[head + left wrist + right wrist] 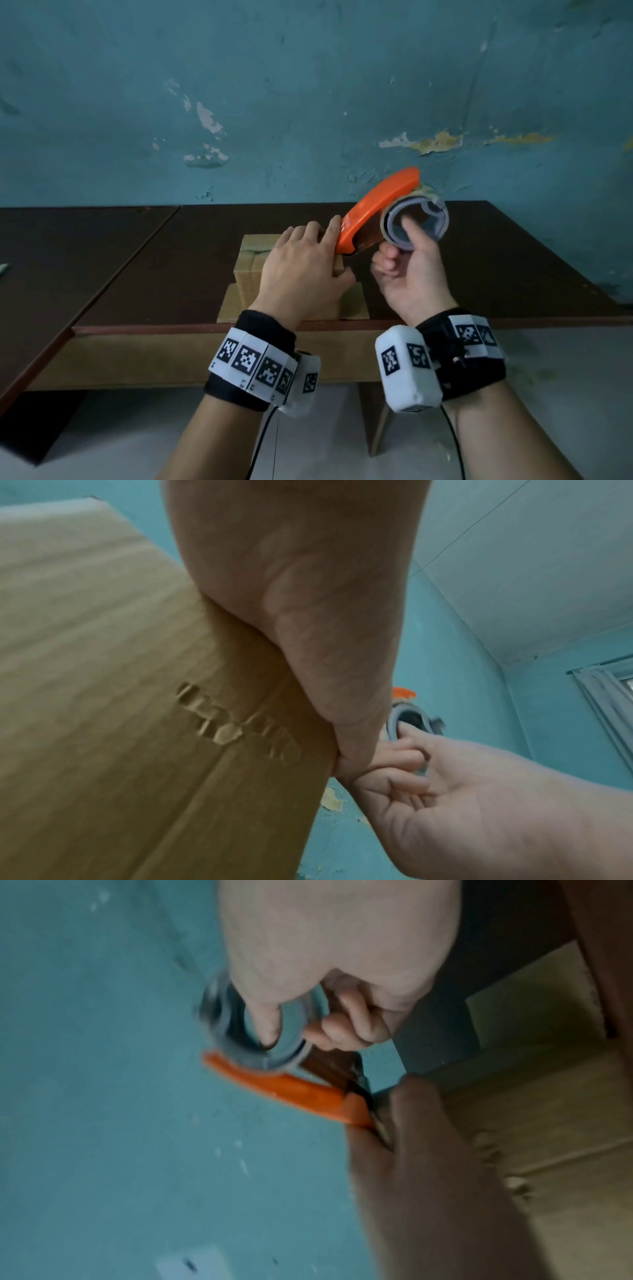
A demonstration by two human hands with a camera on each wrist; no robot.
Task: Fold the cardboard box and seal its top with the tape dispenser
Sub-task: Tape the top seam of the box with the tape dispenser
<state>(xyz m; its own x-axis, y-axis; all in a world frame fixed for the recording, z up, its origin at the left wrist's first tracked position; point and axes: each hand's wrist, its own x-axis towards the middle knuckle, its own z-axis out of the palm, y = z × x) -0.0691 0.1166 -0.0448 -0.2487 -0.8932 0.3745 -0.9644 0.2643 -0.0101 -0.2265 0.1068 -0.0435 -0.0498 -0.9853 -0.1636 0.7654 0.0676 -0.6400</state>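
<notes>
Cardboard box [251, 263] stands on the dark table [479, 260] near its front edge, on a flat cardboard sheet [356, 305], top flaps closed.

Left hand [301, 270] lies over the box's top, fingers extended flat and pressing down, thumb at the box's right corner; fingertips [334, 224] touch the nose of the tape dispenser [373, 212].

Right hand [407, 274] grips the dispenser just right of the box: thumb hooked through the grey tape roll [416, 222] core, remaining fingers curled under it. Orange body angles down toward the box's top right edge; a brown tape strip seems to run from roll to nose.

Judgement: taping of the top seam is starting or in progress; whether tape already sits on the seam cannot be told.

Risks:
- Left fingertips lie right at the cutter end; a pull toward them could nick them.
- Easing the left hand's pressure could let the flaps spring up or the box slide on the sheet.
- Steep dispenser angle may wrinkle the tape or run it off the seam.
</notes>
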